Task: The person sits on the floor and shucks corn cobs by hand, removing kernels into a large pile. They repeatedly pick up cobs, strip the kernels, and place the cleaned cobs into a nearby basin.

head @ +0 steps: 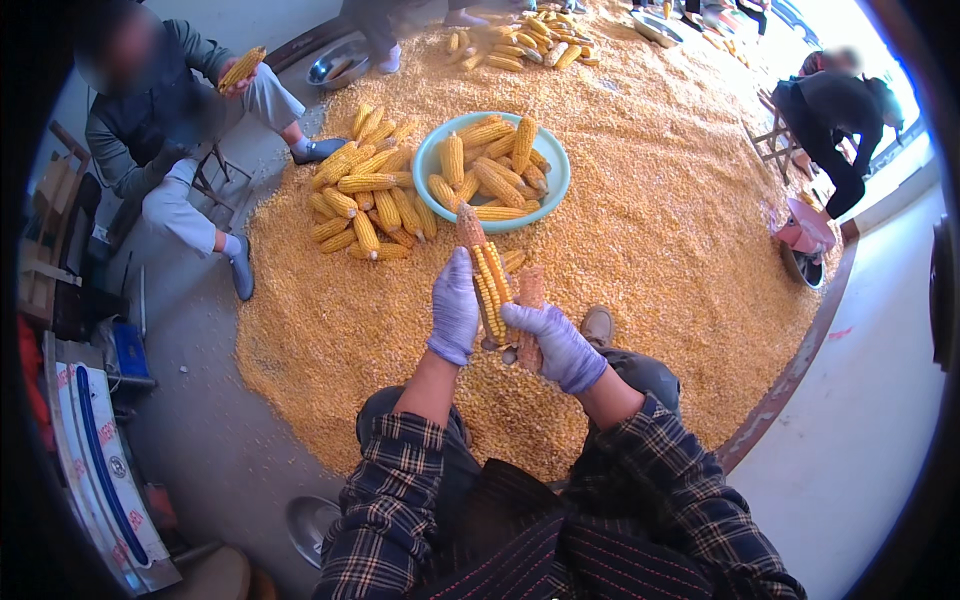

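Observation:
My left hand [454, 304], in a pale purple glove, grips a partly shelled corn cob [491, 289]. Rows of yellow kernels stand along its middle, and its far tip is bare. In my right hand [559, 341], gloved alike, is a bare corn cob [531, 289], held upright against the palm. The right thumb rests at the kernels of the first cob. Just beyond the hands stands a light green plastic basin [555, 206] with unshelled ears of corn [499, 180] in it. Loose kernels [637, 225] cover the floor under and around my hands.
Left of the basin lies a pile of corn ears [375, 187]. A seated person [165, 112] at the left holds an ear [241, 69]. Another person [832, 112] bends at the right near a pink container [808, 229]. Metal bowls [337, 66] and more ears [540, 37] lie farther back.

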`<move>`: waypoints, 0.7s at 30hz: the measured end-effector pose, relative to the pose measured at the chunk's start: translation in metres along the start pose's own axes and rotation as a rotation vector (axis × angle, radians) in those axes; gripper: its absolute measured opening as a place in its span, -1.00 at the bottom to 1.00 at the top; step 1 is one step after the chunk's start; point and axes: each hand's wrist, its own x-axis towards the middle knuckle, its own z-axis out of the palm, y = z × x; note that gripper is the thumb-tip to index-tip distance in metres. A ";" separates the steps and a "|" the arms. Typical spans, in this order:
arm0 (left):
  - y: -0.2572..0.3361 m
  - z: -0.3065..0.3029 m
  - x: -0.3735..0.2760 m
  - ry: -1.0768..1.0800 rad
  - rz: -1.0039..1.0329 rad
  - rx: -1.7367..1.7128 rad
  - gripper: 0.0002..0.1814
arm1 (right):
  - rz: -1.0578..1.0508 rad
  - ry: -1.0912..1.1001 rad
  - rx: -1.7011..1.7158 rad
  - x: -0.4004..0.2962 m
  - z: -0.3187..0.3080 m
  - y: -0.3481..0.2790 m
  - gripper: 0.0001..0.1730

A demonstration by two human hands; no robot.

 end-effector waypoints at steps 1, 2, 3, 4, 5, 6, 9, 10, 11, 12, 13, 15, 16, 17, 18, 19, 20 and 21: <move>0.003 0.000 -0.001 -0.009 -0.004 -0.007 -0.41 | -0.012 0.017 -0.002 0.001 0.000 0.000 -0.60; -0.005 -0.005 0.003 -0.005 0.033 -0.012 -0.44 | -0.026 0.029 0.002 0.001 0.002 0.000 -0.61; 0.002 0.001 -0.002 0.005 0.061 0.071 -0.48 | -0.040 0.045 0.007 0.001 0.003 -0.001 -0.62; 0.014 0.014 -0.011 0.007 0.088 0.152 -0.52 | -0.058 0.068 0.012 0.001 0.002 -0.002 -0.63; 0.018 0.023 -0.016 0.009 0.115 0.232 -0.56 | -0.066 0.085 0.012 -0.001 0.001 -0.003 -0.64; 0.010 0.022 -0.016 0.016 0.115 0.252 -0.59 | -0.067 0.091 0.014 -0.002 0.005 -0.004 -0.65; -0.001 0.016 -0.013 0.034 0.236 0.371 -0.57 | -0.078 0.124 -0.017 -0.001 0.006 -0.001 -0.66; -0.007 0.015 -0.011 0.059 0.237 0.337 -0.60 | -0.084 0.138 -0.033 -0.001 0.005 0.000 -0.67; -0.010 0.014 -0.010 0.065 0.250 0.341 -0.61 | -0.087 0.142 -0.050 -0.001 0.005 0.001 -0.67; -0.011 0.013 -0.008 0.070 0.263 0.343 -0.62 | -0.091 0.146 -0.068 -0.001 0.004 0.001 -0.67; -0.011 0.013 -0.008 0.075 0.276 0.345 -0.63 | -0.094 0.151 -0.086 -0.001 0.003 0.001 -0.67; -0.007 0.015 -0.008 0.143 0.217 0.300 -0.64 | -0.103 0.148 -0.093 -0.001 0.001 0.001 -0.67; -0.004 0.016 -0.009 0.176 0.188 0.277 -0.65 | -0.108 0.146 -0.095 -0.001 0.002 0.001 -0.68; -0.004 0.013 -0.009 0.130 0.158 0.200 -0.66 | -0.108 0.123 -0.076 -0.002 0.003 -0.001 -0.67; -0.003 0.009 -0.009 0.083 0.129 0.122 -0.66 | -0.109 0.101 -0.056 -0.004 0.007 -0.006 -0.67; -0.003 0.008 -0.008 0.036 0.099 0.045 -0.67 | -0.111 0.079 -0.036 -0.005 0.010 -0.010 -0.67; -0.003 0.009 -0.008 -0.009 0.040 -0.155 -0.64 | -0.114 0.069 -0.006 -0.003 0.009 -0.010 -0.66; -0.003 0.009 -0.010 -0.039 0.037 -0.089 -0.63 | -0.119 0.064 0.025 -0.003 0.009 -0.010 -0.66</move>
